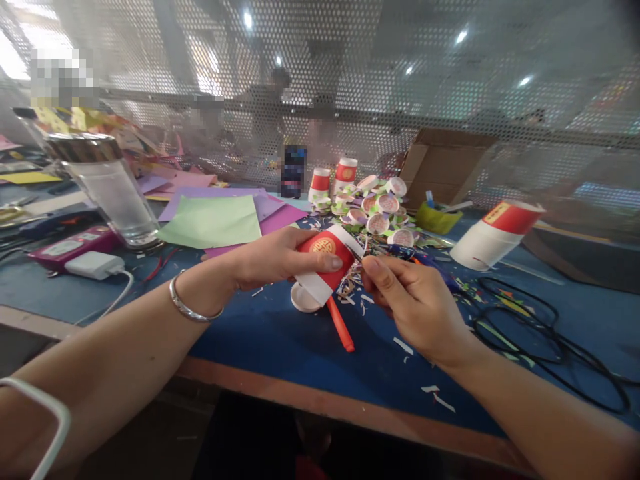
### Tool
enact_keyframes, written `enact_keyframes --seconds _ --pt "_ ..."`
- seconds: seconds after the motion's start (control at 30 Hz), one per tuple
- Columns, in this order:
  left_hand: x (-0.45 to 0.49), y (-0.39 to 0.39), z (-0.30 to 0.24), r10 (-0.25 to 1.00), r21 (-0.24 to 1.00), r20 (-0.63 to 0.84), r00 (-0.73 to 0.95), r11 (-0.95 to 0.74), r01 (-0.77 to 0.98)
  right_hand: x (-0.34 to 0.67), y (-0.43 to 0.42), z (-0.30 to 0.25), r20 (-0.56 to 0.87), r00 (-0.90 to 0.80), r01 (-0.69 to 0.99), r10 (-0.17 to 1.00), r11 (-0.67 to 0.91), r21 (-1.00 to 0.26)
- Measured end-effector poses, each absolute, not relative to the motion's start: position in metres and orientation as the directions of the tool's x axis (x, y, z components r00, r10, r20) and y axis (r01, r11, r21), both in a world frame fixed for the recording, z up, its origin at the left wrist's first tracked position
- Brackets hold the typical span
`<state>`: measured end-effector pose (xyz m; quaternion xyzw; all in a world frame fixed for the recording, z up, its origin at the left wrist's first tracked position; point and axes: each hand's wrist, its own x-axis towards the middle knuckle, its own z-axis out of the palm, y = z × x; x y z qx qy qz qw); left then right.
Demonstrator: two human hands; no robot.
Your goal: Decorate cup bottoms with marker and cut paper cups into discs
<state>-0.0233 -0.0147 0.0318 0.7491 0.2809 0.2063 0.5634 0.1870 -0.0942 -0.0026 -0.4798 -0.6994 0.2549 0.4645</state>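
Note:
My left hand [273, 259] is wrapped round a red and white paper cup [320, 252] with a gold emblem, tilted above the table. At the cup's right end, my right hand [420, 307] is closed in a pinch on a thin white paper strip [357, 248] that sticks out from the cup; its lower fingers are partly hidden. Just below the cup lies a round white cup base [305, 298]. An orange-red pen [342, 327] rests on the table, its upper end hidden by the cup.
Behind my hands are a pile of cut cup bottoms [377, 207], paper scraps and red cups [346, 175]. Coloured paper [210, 221] and a glass bottle [107, 193] stand left. Stacked cups [493, 237], a green holder [437, 219] and a black cable [545, 340] are right.

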Motion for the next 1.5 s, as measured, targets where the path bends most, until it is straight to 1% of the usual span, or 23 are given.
enact_keyframes --seconds 0.1,0.27,0.43,0.6,0.67,0.8,0.87,0.9,0.93,0.97,1.03,1.07,1.1,1.13,1.23,1.3,1.37,1.5 --pt "-0.021 -0.017 0.032 0.673 0.934 0.013 0.74 -0.273 0.231 0.186 -0.094 -0.003 0.404 -0.099 0.429 0.909 0.405 -0.807" --pt "-0.02 -0.018 0.032 0.718 0.811 0.074 0.692 -0.447 0.377 0.186 -0.095 -0.002 0.402 -0.098 0.427 0.91 0.403 -0.809" --pt "-0.019 -0.021 0.033 0.748 0.707 0.127 0.651 -0.529 0.469 0.185 -0.094 -0.004 0.374 -0.1 0.401 0.922 0.381 -0.833" --pt "-0.017 -0.026 0.032 0.766 0.625 0.174 0.618 -0.571 0.532 0.185 -0.092 -0.008 0.355 -0.103 0.39 0.929 0.366 -0.845" --pt "-0.015 -0.029 0.031 0.774 0.563 0.212 0.596 -0.596 0.573 0.184 -0.09 -0.01 0.348 -0.103 0.378 0.932 0.36 -0.853" --pt "-0.011 -0.037 0.027 0.768 0.375 0.314 0.558 -0.64 0.671 0.184 -0.088 -0.009 0.353 -0.096 0.375 0.931 0.362 -0.853" --pt "-0.01 -0.041 0.027 0.76 0.335 0.362 0.539 -0.646 0.686 0.184 -0.088 -0.008 0.363 -0.089 0.38 0.928 0.368 -0.849" --pt "-0.009 -0.042 0.027 0.761 0.353 0.375 0.53 -0.646 0.677 0.184 -0.089 -0.007 0.368 -0.085 0.382 0.926 0.371 -0.846" --pt "-0.01 -0.041 0.029 0.763 0.4 0.372 0.529 -0.646 0.65 0.184 -0.089 -0.006 0.37 -0.082 0.384 0.925 0.372 -0.845" --pt "-0.011 -0.04 0.03 0.762 0.479 0.353 0.543 -0.646 0.594 0.184 -0.089 -0.005 0.373 -0.082 0.383 0.924 0.375 -0.844" --pt "-0.015 -0.034 0.033 0.741 0.701 0.272 0.614 -0.59 0.402 0.185 -0.09 -0.005 0.374 -0.089 0.375 0.923 0.379 -0.846" --pt "-0.017 -0.03 0.034 0.711 0.81 0.23 0.664 -0.518 0.274 0.185 -0.09 -0.005 0.372 -0.093 0.37 0.923 0.379 -0.848" --pt "-0.019 -0.025 0.034 0.684 0.895 0.178 0.707 -0.412 0.172 0.185 -0.09 -0.005 0.371 -0.095 0.365 0.924 0.379 -0.85" --pt "-0.021 -0.02 0.033 0.656 0.946 0.118 0.746 -0.303 0.117 0.185 -0.09 -0.004 0.368 -0.094 0.363 0.925 0.376 -0.852" --pt "-0.024 -0.01 0.029 0.617 0.993 -0.047 0.786 -0.057 0.104 0.185 -0.09 -0.004 0.365 -0.088 0.364 0.927 0.371 -0.854" --pt "-0.023 -0.01 0.027 0.617 0.996 -0.087 0.782 0.029 0.088 0.186 -0.09 -0.003 0.372 -0.09 0.368 0.924 0.378 -0.85" --pt "-0.02 -0.012 0.026 0.646 0.998 -0.062 0.76 0.016 0.068 0.186 -0.091 -0.002 0.379 -0.094 0.373 0.92 0.386 -0.844" --pt "-0.015 -0.018 0.027 0.719 0.978 0.04 0.693 -0.171 0.121 0.188 -0.091 -0.004 0.377 -0.089 0.387 0.922 0.381 -0.84"
